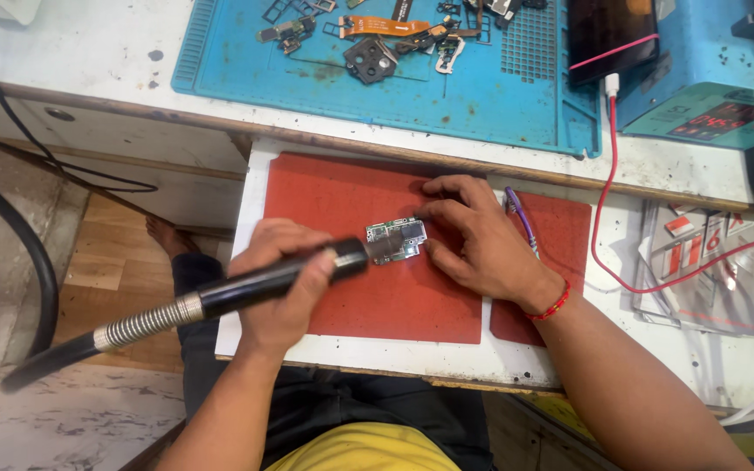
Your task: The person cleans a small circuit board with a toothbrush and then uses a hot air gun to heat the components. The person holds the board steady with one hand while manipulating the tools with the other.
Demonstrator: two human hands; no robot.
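My left hand (pixel 279 281) grips a black rotary tool handpiece (pixel 263 277) with a flexible metal shaft trailing off to the lower left. Its tip rests against a small green circuit board (pixel 397 239) lying on a red mat (pixel 368 253). My right hand (pixel 473 240) presses down on the board's right edge with its fingers, holding it flat on the mat. A red thread band circles my right wrist.
A blue work mat (pixel 220 52) above holds several small phone parts and a camera frame (pixel 370 59). A blue machine (pixel 717 96) stands top right with a phone (pixel 611 35) and red cable (pixel 608 209). Purple tweezers (pixel 521 218) lie beside my right hand. Plastic packets (pixel 709 270) sit at right.
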